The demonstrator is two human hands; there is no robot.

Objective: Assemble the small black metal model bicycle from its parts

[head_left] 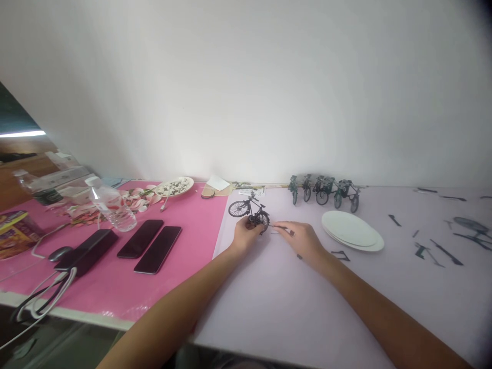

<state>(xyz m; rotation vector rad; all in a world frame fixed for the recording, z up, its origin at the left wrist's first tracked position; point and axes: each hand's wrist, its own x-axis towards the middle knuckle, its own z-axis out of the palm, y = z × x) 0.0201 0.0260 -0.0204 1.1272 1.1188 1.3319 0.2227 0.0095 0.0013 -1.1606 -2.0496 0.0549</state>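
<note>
A small black model bicycle is tilted up over the white part of the table, its front wheel to the left. My left hand is closed on it around the rear wheel. Close to that wheel, my right hand pinches a thin dark tool, whose tip points at the wheel. The tool's exact kind is too small to tell, and part of it is hidden by my fingers. A small black piece and a black frame-shaped part lie near my right wrist.
Several finished-looking model bicycles stand by the wall. White plates and scattered dark parts lie to the right. On the pink cover are two phones, a power strip, a water bottle and a plate of small pieces.
</note>
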